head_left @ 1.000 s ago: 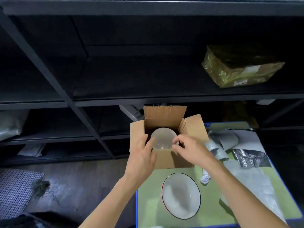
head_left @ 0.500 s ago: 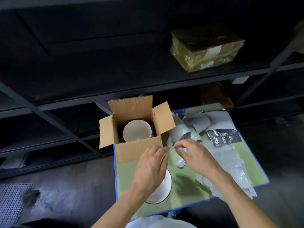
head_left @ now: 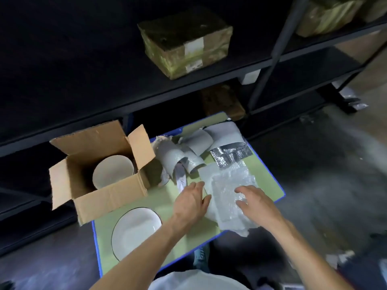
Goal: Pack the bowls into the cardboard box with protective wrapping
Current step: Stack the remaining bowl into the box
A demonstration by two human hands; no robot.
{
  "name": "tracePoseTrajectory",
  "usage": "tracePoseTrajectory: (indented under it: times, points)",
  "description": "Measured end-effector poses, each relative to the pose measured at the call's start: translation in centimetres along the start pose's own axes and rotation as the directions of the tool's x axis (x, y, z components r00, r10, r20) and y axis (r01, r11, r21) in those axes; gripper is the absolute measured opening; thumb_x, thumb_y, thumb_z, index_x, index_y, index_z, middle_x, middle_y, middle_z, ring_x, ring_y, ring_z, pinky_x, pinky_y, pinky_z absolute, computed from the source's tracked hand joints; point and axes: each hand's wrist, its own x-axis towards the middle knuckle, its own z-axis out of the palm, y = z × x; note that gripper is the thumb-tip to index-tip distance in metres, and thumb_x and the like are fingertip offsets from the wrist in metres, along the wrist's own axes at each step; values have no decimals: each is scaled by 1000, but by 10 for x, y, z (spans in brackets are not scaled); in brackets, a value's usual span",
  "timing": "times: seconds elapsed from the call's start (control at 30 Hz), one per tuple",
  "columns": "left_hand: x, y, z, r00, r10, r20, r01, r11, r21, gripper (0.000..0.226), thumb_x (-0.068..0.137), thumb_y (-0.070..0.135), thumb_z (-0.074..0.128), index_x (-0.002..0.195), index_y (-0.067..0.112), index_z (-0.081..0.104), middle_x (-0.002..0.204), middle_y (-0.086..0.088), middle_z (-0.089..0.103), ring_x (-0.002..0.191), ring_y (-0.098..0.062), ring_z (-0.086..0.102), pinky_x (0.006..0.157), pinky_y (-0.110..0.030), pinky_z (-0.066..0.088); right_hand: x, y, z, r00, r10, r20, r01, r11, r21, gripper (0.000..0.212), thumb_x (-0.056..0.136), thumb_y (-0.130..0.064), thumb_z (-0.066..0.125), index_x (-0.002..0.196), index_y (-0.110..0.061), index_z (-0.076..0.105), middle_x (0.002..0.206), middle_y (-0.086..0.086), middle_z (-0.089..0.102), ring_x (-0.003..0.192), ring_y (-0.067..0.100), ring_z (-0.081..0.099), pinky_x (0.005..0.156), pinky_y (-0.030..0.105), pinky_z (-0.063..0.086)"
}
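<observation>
The left hand and right hand rest spread on the wrap, seemingly light and limp, best pinched at an edge.

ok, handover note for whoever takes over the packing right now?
Left hand: open, fingers flat on the edge of the bubble wrap.
Right hand: open, resting on the same wrap; nothing gripped.
Cardboard box: flaps open, at the left of the table; first bowl inside, no wrap visible round it.
Second bowl: bare on the table, in front of the box.
Left: wrap the second bowl, box it, close flaps.
</observation>
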Motion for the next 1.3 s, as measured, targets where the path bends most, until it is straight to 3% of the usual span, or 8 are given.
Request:
tracePoseTrajectory:
  times: [0.1, 0.27, 0.43, 0.6, 0.87, 1.0, 1.2, 1.3]
  points:
    - [28, 19, 11, 999, -1, 35, -4, 989, 146, 50, 100, 49, 45, 134, 13, 44, 122, -8, 55, 111, -28, 56, 88, -40, 47, -1, 19, -6, 999, 40, 15, -40, 999, 11, 41, 99, -28, 53, 140, -27, 49, 141, -3, 49, 128, 19, 45, 102, 34, 41]
    - [64, 32, 19, 996, -82, 19, 79, 985, 150, 42, 100, 45, 48, 123, 10, 52, 117, -9, 57, 100, -28, 60, 81, -39, 52, 2, 33, -13, 998, 62, 26, -62, 998, 20, 45, 100, -27, 51, 144, -25, 45, 144, 0, 46, 132, 23, 41, 105, 35, 39]
    - [72, 30, 21, 988, -157, -9, 157, 984, 82, 16, 98, 20, 51, 102, 9, 62, 100, -11, 67, 84, -29, 65, 75, -41, 57, 10, 35, -10, 998, 49, 36, -51, 998, 42, 46, 100, -28, 49, 146, -25, 42, 146, -1, 45, 133, 21, 40, 104, 35, 40]
    - [64, 21, 12, 979, -201, -34, 199, 979, -48, 10, 95, 10, 46, 99, 10, 55, 88, -13, 67, 80, -35, 62, 67, -39, 46, 20, 36, -8, 998, 69, -1, -69, 996, 64, 42, 99, -29, 52, 140, -24, 44, 140, -1, 49, 128, 21, 44, 99, 35, 43]
    - [39, 8, -33, 973, -99, -206, 46, 968, -248, 11, 95, 7, 51, 103, 12, 56, 84, -7, 68, 77, -34, 62, 68, -44, 49, 45, 20, -14, 998, 44, -55, -35, 987, 157, 57, 95, -35, 60, 143, -20, 34, 136, 5, 51, 124, 27, 50, 90, 37, 45]
    - [29, 4, -55, 948, -159, -276, 64, 944, -324, 13, 96, 10, 51, 106, 12, 60, 96, -3, 71, 85, -30, 63, 74, -40, 49, 58, -3, -20, 999, -26, -20, 29, 983, 181, 19, 93, -38, 59, 94, -24, 47, 89, -6, 56, 82, 17, 56, 64, 31, 39]
    - [2, -15, -66, 906, -244, -345, 95, 913, -396, 16, 100, 16, 49, 109, 14, 63, 94, -1, 69, 85, -27, 62, 70, -33, 44, 66, -42, -30, 991, -126, -39, 132, 929, 345, 26, 89, -31, 59, 68, -20, 48, 58, -11, 44, 54, 7, 38, 48, 18, 31]
    - [-15, -25, -67, 886, -287, -364, 119, 900, -420, 16, 100, 24, 54, 109, 18, 66, 89, 8, 64, 83, -18, 60, 67, -27, 38, 66, -63, -38, 973, -225, -41, 224, 899, 376, 36, 88, -22, 60, 59, -42, 53, 49, -19, 45, 46, 0, 38, 46, 14, 32]
